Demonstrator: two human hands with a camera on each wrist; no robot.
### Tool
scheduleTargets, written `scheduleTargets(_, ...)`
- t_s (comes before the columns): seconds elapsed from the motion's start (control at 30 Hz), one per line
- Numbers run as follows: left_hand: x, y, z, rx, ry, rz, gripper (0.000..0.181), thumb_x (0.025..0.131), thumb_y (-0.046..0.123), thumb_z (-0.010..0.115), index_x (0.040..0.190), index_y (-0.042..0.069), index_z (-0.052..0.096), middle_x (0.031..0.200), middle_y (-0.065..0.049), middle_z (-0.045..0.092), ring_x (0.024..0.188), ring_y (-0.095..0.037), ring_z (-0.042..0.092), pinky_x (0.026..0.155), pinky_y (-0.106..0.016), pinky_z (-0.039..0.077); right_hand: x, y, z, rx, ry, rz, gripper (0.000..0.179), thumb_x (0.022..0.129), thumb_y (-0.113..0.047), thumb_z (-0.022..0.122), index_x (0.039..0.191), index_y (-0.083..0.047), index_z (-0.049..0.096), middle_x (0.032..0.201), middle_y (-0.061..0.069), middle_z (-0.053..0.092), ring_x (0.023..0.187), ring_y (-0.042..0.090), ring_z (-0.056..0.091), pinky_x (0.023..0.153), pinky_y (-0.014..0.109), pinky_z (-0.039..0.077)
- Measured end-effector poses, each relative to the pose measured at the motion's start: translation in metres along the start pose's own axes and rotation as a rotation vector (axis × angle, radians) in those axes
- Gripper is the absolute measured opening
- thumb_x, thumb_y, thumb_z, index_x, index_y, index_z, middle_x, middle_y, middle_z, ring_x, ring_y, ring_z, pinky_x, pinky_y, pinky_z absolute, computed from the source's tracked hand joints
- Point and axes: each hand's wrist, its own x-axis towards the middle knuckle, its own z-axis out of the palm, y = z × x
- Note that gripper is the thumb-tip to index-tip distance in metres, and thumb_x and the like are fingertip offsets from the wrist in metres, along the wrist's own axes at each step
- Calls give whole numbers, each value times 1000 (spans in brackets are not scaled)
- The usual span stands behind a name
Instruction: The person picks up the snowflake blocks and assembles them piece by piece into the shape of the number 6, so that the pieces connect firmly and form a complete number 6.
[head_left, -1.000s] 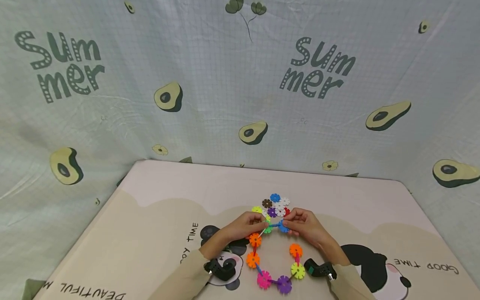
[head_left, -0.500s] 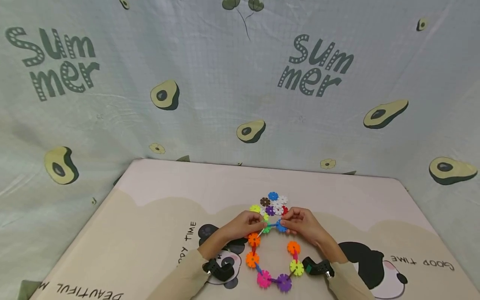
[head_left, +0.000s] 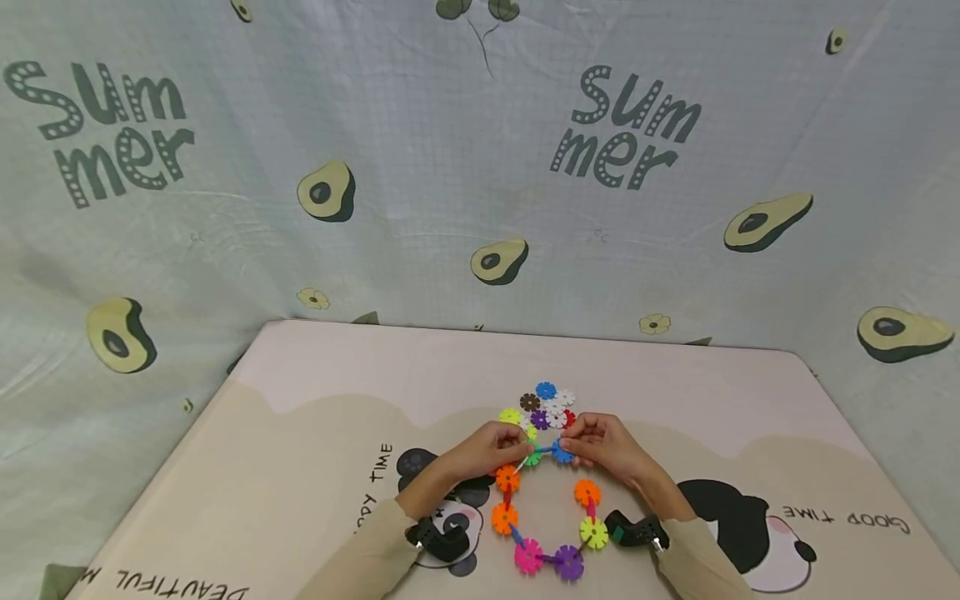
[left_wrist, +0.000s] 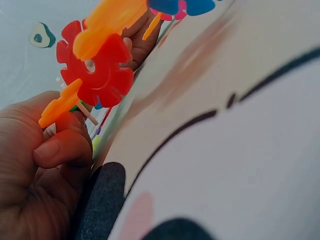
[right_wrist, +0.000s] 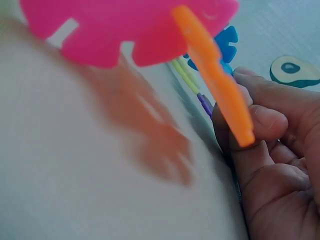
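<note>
My left hand (head_left: 491, 447) pinches a green snowflake disc (head_left: 533, 457) at the far side of a curved chain of slotted discs. Opposite it, the right hand (head_left: 609, 446) pinches a blue snowflake disc (head_left: 562, 452); a blue disc seen edge-on joins the two. From the green one the chain runs through an orange disc (head_left: 507, 477), another orange, a pink (head_left: 528, 557), a purple (head_left: 568, 563) and a yellow-green (head_left: 593, 533), ending at an orange end disc (head_left: 587, 492). A gap separates that end from the right hand. Edge-on red disc (left_wrist: 102, 70) looms in the left wrist view.
Beyond the hands lie several loose discs, among them a blue one (head_left: 546, 390), a brown one (head_left: 529, 402) and white ones. The tablecloth (head_left: 337, 458) has printed pandas and lettering. A patterned curtain (head_left: 420, 167) hangs behind the table.
The head view has shifted slightly. Both hands keep their pinch on the green and blue discs, with little visible movement of the chain.
</note>
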Motion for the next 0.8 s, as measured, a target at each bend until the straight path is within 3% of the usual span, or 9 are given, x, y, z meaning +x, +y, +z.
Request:
scheduleTargets(0.13, 1, -6, -1, 16, 1, -12, 18, 98, 6, 55, 86, -7, 59, 64, 4, 44, 53, -3, 38, 54, -18, 32, 1, -1, 1, -51, 0, 12, 27, 93, -2, 63, 97, 22, 53, 80, -2, 65, 60, 5, 60, 55, 15, 47)
scheduleTargets(0.4, 0, -6, -5, 19, -80, 12, 18, 98, 6, 54, 86, -7, 59, 63, 5, 42, 52, -3, 36, 54, -18, 32, -1, -2, 5, -71, -31, 55, 25, 94, -4, 63, 98, 20, 55, 81, -1, 65, 62, 5, 60, 56, 15, 47)
scheduleTargets(0.6, 0, -4, -3, -9, -58, -20, 19, 99, 10, 52, 89, -4, 58, 66, 4, 44, 56, -4, 39, 57, -18, 34, -3, -5, 5, -72, -3, 29, 24, 95, -6, 62, 103, 17, 59, 81, -3, 67, 60, 5, 57, 57, 16, 48)
scheduleTargets(0.8, 0, -1, -1, -84, -16, -82, 21, 101, 16, 50, 104, -4, 55, 79, 3, 50, 58, -7, 41, 57, -20, 38, -1, -5, 4, -24, -27, 18, 28, 96, -4, 59, 115, 16, 58, 90, -4, 69, 70, 6, 62, 67, 20, 53)
